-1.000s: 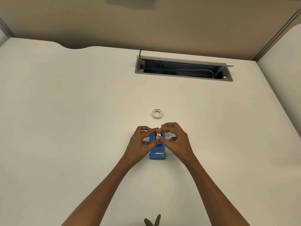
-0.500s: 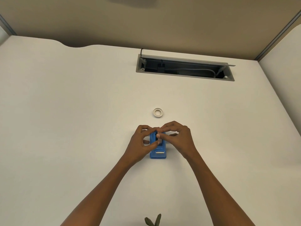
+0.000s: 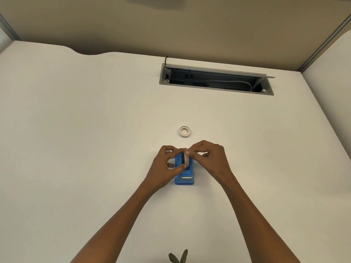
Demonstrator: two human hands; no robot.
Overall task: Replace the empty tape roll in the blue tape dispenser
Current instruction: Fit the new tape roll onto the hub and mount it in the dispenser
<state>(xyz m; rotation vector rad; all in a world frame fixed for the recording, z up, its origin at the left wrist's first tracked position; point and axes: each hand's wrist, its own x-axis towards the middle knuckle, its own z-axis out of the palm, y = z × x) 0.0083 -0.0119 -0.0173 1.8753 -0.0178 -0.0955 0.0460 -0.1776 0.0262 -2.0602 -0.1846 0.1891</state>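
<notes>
A small blue tape dispenser (image 3: 184, 178) stands on the white desk (image 3: 76, 149), cutter end towards me. A white tape roll (image 3: 186, 158) sits upright in its slot, beside a dark hub piece. My left hand (image 3: 167, 166) pinches the roll from the left, thumb at its front. My right hand (image 3: 209, 158) pinches it from the top right. Both hands hide the dispenser's rear half. A second white roll (image 3: 184, 131) lies flat on the desk just behind my hands.
An open cable tray (image 3: 216, 80) with wires is sunk into the desk at the back. A beige partition wall rises behind the desk. Green plant leaf tips (image 3: 178, 256) poke up at the bottom edge.
My hands have shifted slightly on the roll; more of the white roll shows between the fingers now. The dispenser and the loose roll stay in place.
</notes>
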